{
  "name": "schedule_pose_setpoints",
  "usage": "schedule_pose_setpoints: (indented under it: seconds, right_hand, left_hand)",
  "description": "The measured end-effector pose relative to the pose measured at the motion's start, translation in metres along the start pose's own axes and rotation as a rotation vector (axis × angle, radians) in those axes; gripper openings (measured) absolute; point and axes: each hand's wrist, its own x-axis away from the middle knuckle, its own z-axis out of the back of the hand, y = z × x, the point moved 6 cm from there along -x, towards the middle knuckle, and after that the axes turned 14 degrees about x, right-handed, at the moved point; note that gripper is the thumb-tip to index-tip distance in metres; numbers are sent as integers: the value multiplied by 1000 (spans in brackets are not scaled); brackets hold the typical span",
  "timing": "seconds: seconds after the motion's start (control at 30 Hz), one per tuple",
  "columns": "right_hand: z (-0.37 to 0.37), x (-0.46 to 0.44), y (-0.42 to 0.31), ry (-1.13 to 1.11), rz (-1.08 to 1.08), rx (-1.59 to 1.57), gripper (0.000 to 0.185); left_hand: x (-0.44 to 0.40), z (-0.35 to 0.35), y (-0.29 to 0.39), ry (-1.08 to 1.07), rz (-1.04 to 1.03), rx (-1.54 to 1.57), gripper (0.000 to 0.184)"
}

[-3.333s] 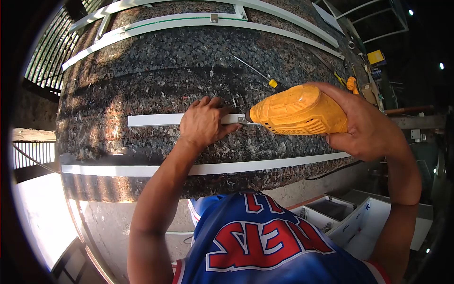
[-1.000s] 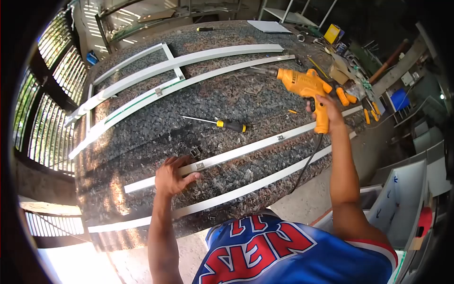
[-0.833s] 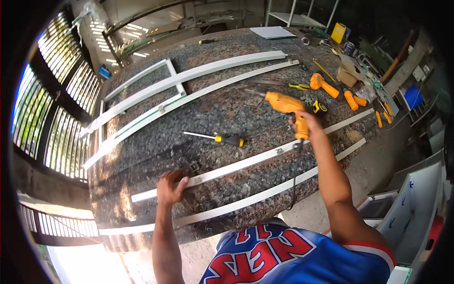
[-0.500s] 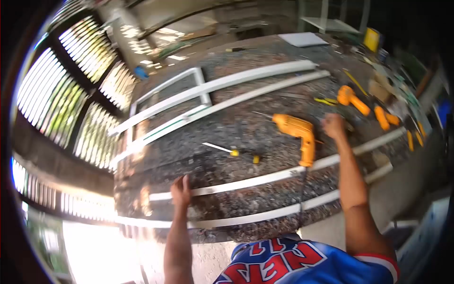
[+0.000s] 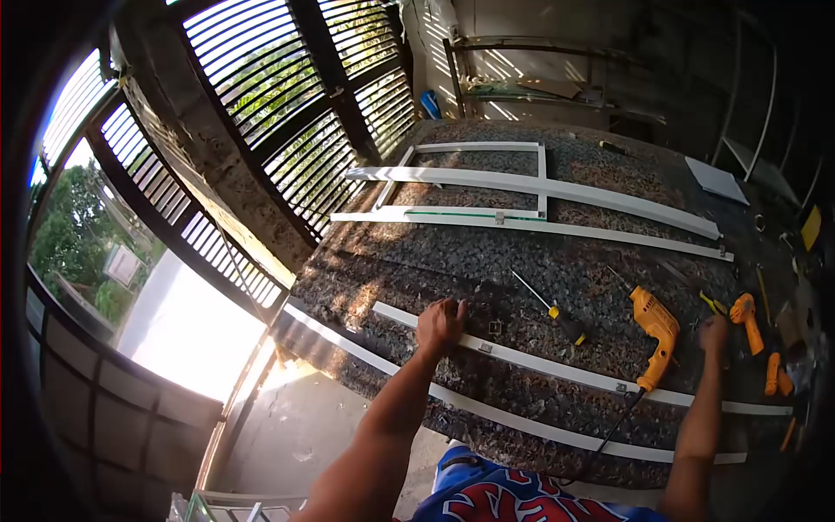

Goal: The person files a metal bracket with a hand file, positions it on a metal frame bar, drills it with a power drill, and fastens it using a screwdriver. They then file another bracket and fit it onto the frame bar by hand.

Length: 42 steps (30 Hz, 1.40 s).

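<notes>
Two slim bars are laid roughly parallel on the mottled worktop [image 5: 409,277]. Clock directions are read with 12 at the top of the view.

Near bar [image 5: 522,420]: crossed by the drill's cord [image 5: 613,426].

Bracketed bar [image 5: 557,369]: placed just beyond, its long axis run from between 9 and 10 o'clock to between 3 and 4. Its upper-left end is covered by the left hand [image 5: 441,326] — fingers curled, firmness of hold not shown. Two small metal brackets [image 5: 485,347] are seen along it, at about 4 o'clock from that hand.

Yellow drill [image 5: 658,324]: laid at about 9 o'clock from the right hand [image 5: 713,335], the nearer one, its handle foot at the bar and its bit pointed to between 10 and 11. Whether anything is gripped by the right hand cannot be told.

Screwdriver [image 5: 566,324]: placed between the hands, on the drill's 9 o'clock side.

Orange tool [image 5: 748,322]: set beyond the right hand, at 2 o'clock.

White frame [image 5: 542,165]: lodged farthest, partly crossed by a long bar [image 5: 609,193].
</notes>
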Motion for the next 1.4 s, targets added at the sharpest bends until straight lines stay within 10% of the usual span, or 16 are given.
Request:
schedule_pose_setpoints:
  seconds: [0.17, 0.3, 0.43, 0.63, 0.83, 1.13, 1.4]
  right_hand:
    - [55, 6, -15, -141, -307, -579, 18]
    - [172, 50, -177, -245, -205, -1255, 23]
    - [184, 88, -323, -584, 125, -1103, 16]
    - [134, 124, -453, -242, 565, -660, 11]
    - [86, 138, -488, -314, 636, -316, 9]
    - [128, 103, -415, -595, 15, -1975, 8]
    - [132, 84, -406, -645, -183, -2220, 18]
  left_hand:
    - [0, 4, 3, -10, -17, -6, 41]
    - [-4, -4, 1, -43, -42, -46, 40]
    - [-3, -2, 7, -27, -83, -33, 39]
    - [-2, 1, 9, -21, -35, -40, 39]
    - [-2, 1, 7, -51, -25, -39, 36]
    - [-2, 1, 7, -17, -39, -40, 35]
    - [-2, -3, 4, 15, -108, -39, 33]
